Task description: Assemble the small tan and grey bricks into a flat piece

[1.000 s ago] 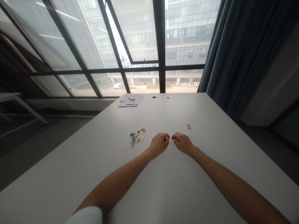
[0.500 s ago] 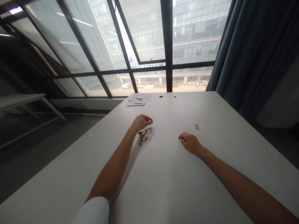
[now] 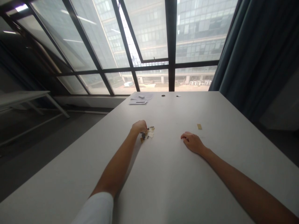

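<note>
A small heap of tiny tan, white and dark pieces (image 3: 149,133) lies on the white table (image 3: 168,174). My left hand (image 3: 139,127) rests at the heap's left edge, fingers curled down and pinched onto the pieces; which piece they touch is too small to tell. My right hand (image 3: 192,141) lies on the table to the right, fingers loosely curled inward, what it holds, if anything, hidden. A single tan piece (image 3: 199,126) lies just beyond my right hand.
Papers with a small white object (image 3: 140,98) sit at the table's far edge, near two dark round holes (image 3: 163,95). Large windows stand behind the table, a dark curtain (image 3: 252,53) at right, another table (image 3: 23,97) at far left.
My left hand left the right hand, reached out to the heap of pieces and has come down onto it. My right hand stayed where it was.
</note>
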### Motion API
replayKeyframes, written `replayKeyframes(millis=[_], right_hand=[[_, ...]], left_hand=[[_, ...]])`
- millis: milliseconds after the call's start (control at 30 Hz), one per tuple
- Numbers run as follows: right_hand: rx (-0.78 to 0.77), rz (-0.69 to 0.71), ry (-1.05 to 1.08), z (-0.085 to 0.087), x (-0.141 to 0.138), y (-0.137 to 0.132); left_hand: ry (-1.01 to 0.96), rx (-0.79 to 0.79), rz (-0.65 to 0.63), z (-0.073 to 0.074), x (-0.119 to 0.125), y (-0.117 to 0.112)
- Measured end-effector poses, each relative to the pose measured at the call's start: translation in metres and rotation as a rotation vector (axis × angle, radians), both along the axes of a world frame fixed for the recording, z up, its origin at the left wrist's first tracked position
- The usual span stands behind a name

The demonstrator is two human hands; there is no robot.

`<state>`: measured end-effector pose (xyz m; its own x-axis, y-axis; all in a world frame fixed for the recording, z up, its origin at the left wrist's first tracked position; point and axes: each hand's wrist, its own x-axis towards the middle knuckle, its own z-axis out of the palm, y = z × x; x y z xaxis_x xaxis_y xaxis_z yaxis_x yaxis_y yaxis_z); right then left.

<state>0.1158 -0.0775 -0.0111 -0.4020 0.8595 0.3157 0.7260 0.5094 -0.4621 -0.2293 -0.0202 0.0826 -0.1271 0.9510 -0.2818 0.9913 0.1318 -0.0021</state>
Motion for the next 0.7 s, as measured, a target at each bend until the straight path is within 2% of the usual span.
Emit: replayKeyframes(millis=[200,700], right_hand=[[0.001,0.0,0.001,0.001,0.0,0.0],[-0.003,-0.005,-0.015,0.0,0.0,0.0]], left_hand=[[0.052,0.01,0.001,-0.009,0.001,0.002],[0.076,-0.02,-0.003,-0.016,0.001,0.006]])
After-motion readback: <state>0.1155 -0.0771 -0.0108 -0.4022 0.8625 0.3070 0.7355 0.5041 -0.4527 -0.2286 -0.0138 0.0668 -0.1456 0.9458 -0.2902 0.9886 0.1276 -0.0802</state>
